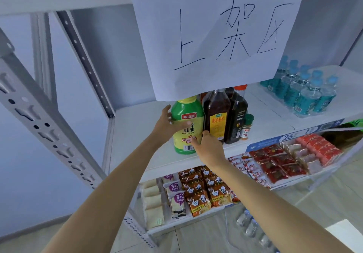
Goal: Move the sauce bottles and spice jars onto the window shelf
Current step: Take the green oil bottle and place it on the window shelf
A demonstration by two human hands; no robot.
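A green and yellow oyster sauce bottle [188,113] stands upright on the white shelf board [137,134]. My left hand [165,124] grips its left side, with a finger across the label. My right hand [208,147] holds its lower right side, thumb up between it and a brown sauce bottle [216,115]. A darker bottle [238,113] stands right of that. A small green-capped spice jar [247,127] is at the row's right end. An orange-capped bottle [240,88] shows behind, mostly hidden.
A hand-written paper sign [216,36] hangs over the shelf and hides the bottle tops. Several blue-capped water bottles [306,91] stand at the right. Noodle and snack packs [206,190] fill the shelf below. A perforated metal post [39,125] stands at the left.
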